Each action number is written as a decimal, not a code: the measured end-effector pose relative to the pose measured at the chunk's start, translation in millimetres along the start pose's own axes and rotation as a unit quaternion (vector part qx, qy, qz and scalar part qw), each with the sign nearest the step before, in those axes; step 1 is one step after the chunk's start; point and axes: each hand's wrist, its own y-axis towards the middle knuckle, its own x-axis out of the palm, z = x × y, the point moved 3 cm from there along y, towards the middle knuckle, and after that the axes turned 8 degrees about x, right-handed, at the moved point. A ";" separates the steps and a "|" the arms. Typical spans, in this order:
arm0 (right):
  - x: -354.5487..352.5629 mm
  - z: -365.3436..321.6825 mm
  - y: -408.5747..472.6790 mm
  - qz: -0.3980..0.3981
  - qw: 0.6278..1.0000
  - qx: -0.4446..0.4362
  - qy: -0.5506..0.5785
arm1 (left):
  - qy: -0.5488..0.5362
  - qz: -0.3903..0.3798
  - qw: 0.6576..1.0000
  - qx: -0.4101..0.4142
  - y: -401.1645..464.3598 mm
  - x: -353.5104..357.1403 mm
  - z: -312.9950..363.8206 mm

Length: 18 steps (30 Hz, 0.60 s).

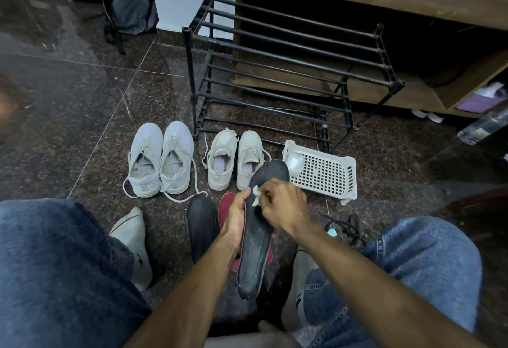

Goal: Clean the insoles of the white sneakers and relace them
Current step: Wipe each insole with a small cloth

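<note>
My left hand grips the left edge of a long black insole, held lengthwise above the floor. My right hand pinches a small white wipe against the insole's upper half. A second black insole lies on the floor to the left, and a red insole shows beneath the held one. Two pairs of white sneakers stand ahead: a larger pair with loose laces and a smaller pair.
A white perforated plastic basket lies right of the sneakers with a small white packet in it. A black metal shoe rack stands behind. Black laces lie on the floor at right. My jeans-clad knees frame both sides.
</note>
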 end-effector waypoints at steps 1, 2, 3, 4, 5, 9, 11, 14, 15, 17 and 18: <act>1.6 -6.2 -10.3 -0.017 0.999 -0.027 0.006 | -0.008 0.000 1.000 0.020 3.7 -0.5 2.3; 3.3 -11.4 -21.7 -0.032 0.998 -0.052 0.011 | -0.016 0.000 0.999 0.045 0.7 3.4 7.7; 4.7 -13.3 -28.7 -0.041 0.997 -0.067 0.013 | -0.027 0.004 0.998 0.058 1.2 3.2 9.8; 4.8 -12.6 -28.8 -0.040 0.997 -0.070 0.010 | -0.028 0.010 0.998 0.055 5.7 2.2 7.0; 3.8 -10.2 -22.6 -0.029 0.998 -0.062 0.004 | -0.019 0.023 0.998 0.048 7.0 -0.1 3.9; -3.1 -1.6 5.8 0.023 1.000 0.001 0.011 | 0.002 -0.007 1.000 0.004 -1.4 1.1 1.8; 1.0 -10.6 -3.6 0.016 0.999 -0.019 0.034 | -0.021 0.014 0.999 0.029 4.5 -3.4 7.7; 13.4 -19.3 -37.8 -0.025 0.994 -0.078 0.070 | -0.052 0.036 0.996 0.063 11.0 -8.2 15.2; 15.3 -17.1 -41.6 -0.036 0.993 -0.086 0.066 | -0.051 0.054 0.995 0.065 13.0 -10.6 14.1; 15.3 -11.8 -34.5 -0.043 0.994 -0.091 0.044 | -0.056 0.065 0.994 0.061 9.9 -11.8 14.3; 13.4 -9.9 -27.3 -0.037 0.995 -0.084 0.034 | -0.048 0.062 0.996 0.053 6.9 -8.6 15.3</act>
